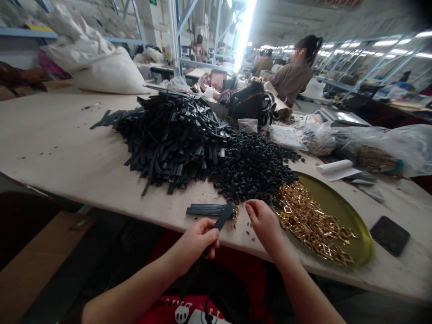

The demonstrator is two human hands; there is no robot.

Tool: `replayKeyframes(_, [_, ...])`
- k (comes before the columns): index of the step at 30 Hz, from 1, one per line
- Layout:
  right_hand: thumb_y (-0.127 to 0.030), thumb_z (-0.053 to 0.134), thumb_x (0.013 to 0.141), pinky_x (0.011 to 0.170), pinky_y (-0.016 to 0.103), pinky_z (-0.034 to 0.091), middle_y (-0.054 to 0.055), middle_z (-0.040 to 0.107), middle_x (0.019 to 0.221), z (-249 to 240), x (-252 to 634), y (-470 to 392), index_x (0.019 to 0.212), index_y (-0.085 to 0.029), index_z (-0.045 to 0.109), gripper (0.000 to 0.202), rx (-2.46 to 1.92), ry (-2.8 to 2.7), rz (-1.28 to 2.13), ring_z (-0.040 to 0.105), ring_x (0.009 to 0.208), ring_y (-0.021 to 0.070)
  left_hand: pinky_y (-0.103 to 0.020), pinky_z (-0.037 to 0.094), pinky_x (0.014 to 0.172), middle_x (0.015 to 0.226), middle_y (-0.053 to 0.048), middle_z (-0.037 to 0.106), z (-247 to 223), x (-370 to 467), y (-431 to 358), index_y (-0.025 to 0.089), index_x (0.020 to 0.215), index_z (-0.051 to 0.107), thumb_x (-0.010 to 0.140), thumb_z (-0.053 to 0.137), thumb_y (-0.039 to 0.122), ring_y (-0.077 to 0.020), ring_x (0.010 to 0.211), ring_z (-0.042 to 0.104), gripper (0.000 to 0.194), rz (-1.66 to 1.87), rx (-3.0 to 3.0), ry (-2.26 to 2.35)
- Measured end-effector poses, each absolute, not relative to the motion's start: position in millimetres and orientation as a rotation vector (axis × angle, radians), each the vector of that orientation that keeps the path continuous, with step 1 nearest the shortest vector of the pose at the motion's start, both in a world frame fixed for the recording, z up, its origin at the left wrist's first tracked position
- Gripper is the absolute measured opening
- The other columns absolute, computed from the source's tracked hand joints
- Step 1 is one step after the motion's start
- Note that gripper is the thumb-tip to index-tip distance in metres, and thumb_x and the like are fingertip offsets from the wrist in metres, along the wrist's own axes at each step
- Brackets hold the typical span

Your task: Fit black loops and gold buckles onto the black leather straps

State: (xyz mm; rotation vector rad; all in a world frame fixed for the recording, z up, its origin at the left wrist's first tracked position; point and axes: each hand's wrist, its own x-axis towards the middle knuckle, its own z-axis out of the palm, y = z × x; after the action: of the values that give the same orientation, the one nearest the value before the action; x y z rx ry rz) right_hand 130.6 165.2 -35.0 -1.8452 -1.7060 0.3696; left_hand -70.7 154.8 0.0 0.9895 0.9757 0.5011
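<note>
Oval tray [351, 216], shiny yellow-gold, is holding a heap of gold metal buckles [313, 222], angular and open-framed; its left side is touching or nearly touching a pile of small black loops [253, 166]. White sack [108, 67] is standing at the surface's [84, 157] far left, contents hidden. Left hand [201, 238] is closing thumb and fingers on 1 black strap [222, 218], flat and smooth; the strap's upper end is lying over a small stack of straps [206, 209], just beyond the hand. Right hand [261, 220] is hovering near the loops, fingers curled, thumb and index close together; can't tell if it's gripping anything. Large strap heap [172, 135] is sitting beyond the stack.
</note>
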Motion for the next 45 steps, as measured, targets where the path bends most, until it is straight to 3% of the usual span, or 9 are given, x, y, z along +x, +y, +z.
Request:
replayKeyframes(4, [-0.026, 0.046, 0.083, 0.058, 0.028, 0.036, 0.009, 0.058, 0.082, -56, 161, 196, 0.082, -0.016, 0.060, 0.017, -2.176, -2.051, -0.149, 0.055, 0.067, 0.0185, -0.015, 0.031, 0.040, 0.059, 0.006, 0.051, -4, -69, 163, 0.015, 0.087, 0.045, 0.077, 0.047, 0.025, -0.0029, 0.040, 0.043, 0.014, 0.485, 0.872, 1.015])
replayKeyframes(9, [-0.023, 0.044, 0.084, 0.064, 0.028, 0.038, 0.008, 0.057, 0.082, -65, 166, 203, 0.075, -0.017, 0.059, 0.019, -2.060, -2.078, -0.139, 0.054, 0.071, 0.0182, -0.014, 0.031, 0.040, 0.060, 0.004, 0.054, -8, -64, 175, 0.016, 0.087, 0.045, 0.076, 0.044, 0.020, -0.0034, 0.040, 0.045, 0.012, 0.430, 0.810, 1.050])
replayKeyframes(13, [-0.029, 0.050, 0.081, 0.070, 0.031, 0.041, 0.007, 0.059, 0.082, -57, 163, 192, 0.078, -0.017, 0.058, 0.014, -1.819, -1.742, 0.230, 0.054, 0.076, 0.0186, -0.016, 0.035, 0.045, 0.071, 0.001, 0.057, -10, -63, 178, 0.015, 0.093, 0.046, 0.073, 0.042, 0.014, -0.0061, 0.049, 0.051, 0.021, 0.401, 0.820, 1.023])
replayKeyframes(16, [-0.037, 0.058, 0.076, 0.066, 0.030, 0.043, 0.003, 0.059, 0.081, -47, 150, 177, 0.094, -0.020, 0.057, 0.025, -1.666, -1.247, 0.758, 0.054, 0.070, 0.0155, -0.020, 0.039, 0.051, 0.083, -0.001, 0.056, -8, -64, 177, 0.015, 0.102, 0.050, 0.073, 0.040, 0.013, -0.0087, 0.059, 0.052, 0.031, 0.402, 0.978, 1.020])
replayKeyframes(21, [-0.036, 0.067, 0.070, 0.068, 0.025, 0.047, 0.000, 0.062, 0.084, -29, 114, 150, 0.100, -0.023, 0.061, 0.034, -1.206, -0.579, 1.538, 0.055, 0.066, 0.0093, -0.024, 0.039, 0.073, 0.088, -0.003, 0.058, -6, -67, 174, 0.014, 0.094, 0.058, 0.084, 0.038, 0.034, -0.0152, 0.084, 0.050, 0.030, 0.513, 1.382, 0.993])
replayKeyframes(25, [-0.029, 0.074, 0.063, 0.064, 0.019, 0.048, -0.002, 0.063, 0.074, -24, 97, 134, 0.091, -0.022, 0.065, 0.030, -1.058, -0.340, 1.645, 0.056, 0.061, 0.0060, -0.021, 0.035, 0.056, 0.063, 0.003, 0.048, -8, -71, 167, 0.014, 0.075, 0.055, 0.082, 0.041, 0.038, -0.0103, 0.060, 0.043, 0.029, 0.441, 1.450, 1.094])
replayKeyframes(29, [-0.027, 0.078, 0.057, 0.062, 0.018, 0.049, -0.002, 0.065, 0.074, -27, 92, 121, 0.086, -0.021, 0.065, 0.032, -1.058, -0.271, 1.641, 0.057, 0.059, 0.0055, -0.019, 0.029, 0.046, 0.055, 0.006, 0.042, -12, -75, 153, 0.015, 0.072, 0.051, 0.081, 0.042, 0.037, -0.0078, 0.049, 0.038, 0.025, 0.426, 1.442, 1.152])
replayKeyframes(34, [-0.032, 0.074, 0.062, 0.063, 0.020, 0.049, -0.003, 0.064, 0.073, -33, 89, 107, 0.086, -0.021, 0.063, 0.028, -1.149, -0.425, 1.570, 0.057, 0.060, 0.0065, -0.017, 0.027, 0.038, 0.053, 0.005, 0.050, -14, -78, 138, 0.016, 0.068, 0.049, 0.079, 0.040, 0.032, -0.0067, 0.041, 0.039, 0.022, 0.299, 1.395, 1.104])
replayKeyframes(45, [-0.040, 0.067, 0.068, 0.059, 0.022, 0.044, -0.003, 0.059, 0.065, -35, 98, 95, 0.091, -0.020, 0.061, 0.031, -1.357, -0.740, 1.662, 0.053, 0.056, 0.0083, -0.014, 0.023, 0.031, 0.041, 0.007, 0.044, -11, -84, 132, 0.016, 0.070, 0.049, 0.076, 0.040, 0.029, -0.0051, 0.031, 0.033, 0.017, 0.072, 1.077, 0.976])
